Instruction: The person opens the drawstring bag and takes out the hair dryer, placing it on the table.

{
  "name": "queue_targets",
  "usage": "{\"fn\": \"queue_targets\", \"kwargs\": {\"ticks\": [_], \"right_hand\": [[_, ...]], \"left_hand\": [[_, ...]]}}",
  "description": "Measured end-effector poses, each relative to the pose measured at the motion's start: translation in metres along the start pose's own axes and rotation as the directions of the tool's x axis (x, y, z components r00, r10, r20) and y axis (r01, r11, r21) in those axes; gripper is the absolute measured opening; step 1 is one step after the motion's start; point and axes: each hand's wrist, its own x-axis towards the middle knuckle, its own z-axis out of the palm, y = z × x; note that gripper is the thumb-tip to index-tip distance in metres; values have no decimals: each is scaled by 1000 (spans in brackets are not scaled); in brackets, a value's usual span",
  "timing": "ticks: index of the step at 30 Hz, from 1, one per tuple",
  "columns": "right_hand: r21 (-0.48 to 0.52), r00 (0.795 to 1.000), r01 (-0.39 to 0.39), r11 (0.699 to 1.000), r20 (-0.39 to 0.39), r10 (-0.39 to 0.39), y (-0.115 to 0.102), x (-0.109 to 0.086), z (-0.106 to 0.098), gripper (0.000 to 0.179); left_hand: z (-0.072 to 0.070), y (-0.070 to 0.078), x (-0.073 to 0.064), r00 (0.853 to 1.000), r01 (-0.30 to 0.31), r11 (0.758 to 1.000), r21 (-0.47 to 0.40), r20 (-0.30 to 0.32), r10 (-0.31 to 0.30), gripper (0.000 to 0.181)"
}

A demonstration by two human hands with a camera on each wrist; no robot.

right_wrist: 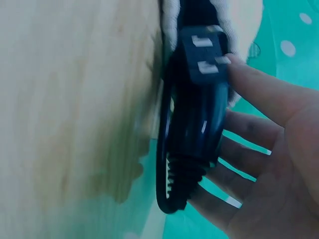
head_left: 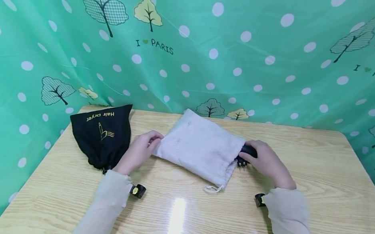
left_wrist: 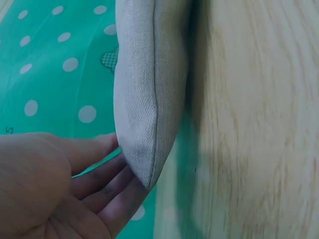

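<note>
A pale grey cloth drawstring bag (head_left: 201, 143) lies across the middle of the table, its mouth to the right. My left hand (head_left: 142, 148) holds the bag's closed left corner; in the left wrist view the thumb is on one side of the cloth (left_wrist: 144, 109) and the fingers reach behind it. From the mouth sticks out the glossy black handle of a hair dryer (right_wrist: 197, 129), with a ribbed cord end and a plug (right_wrist: 203, 55) lying against it. My right hand (head_left: 266, 161) grips this handle, thumb beside the plug. The dryer's remaining part is hidden inside the bag.
To the left lies a black drawstring pouch (head_left: 102, 136) printed "Hair Dryer", close to my left wrist. A white cord (head_left: 214, 188) hangs from the grey bag's front. Behind the wooden table (head_left: 214, 230) rises a green dotted curtain (head_left: 194, 69).
</note>
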Motion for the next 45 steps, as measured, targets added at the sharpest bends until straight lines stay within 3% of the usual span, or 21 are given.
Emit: {"fn": "queue_targets", "kwargs": {"ticks": [5, 13, 21, 31, 45], "right_hand": [[-39, 999, 11, 999, -35, -12, -3, 3, 5, 44], [-57, 997, 33, 998, -63, -36, -2, 1, 5, 39], [-87, 995, 74, 993, -62, -79, 2, -2, 6, 40], [-69, 999, 29, 997, -42, -32, 4, -3, -1, 44], [-32, 1000, 25, 999, -18, -25, 17, -8, -12, 38]], "left_hand": [[2, 0, 2, 1000, -3, 999, 34, -15, 4, 23], [7, 3, 7, 999, -27, 1000, -7, -27, 27, 21], [8, 5, 5, 1000, 13, 1000, -11, -18, -13, 16], [3, 3, 6, 999, -36, 999, -8, -40, 35, 17], [0, 3, 5, 999, -22, 1000, -17, -40, 22, 17]]}}
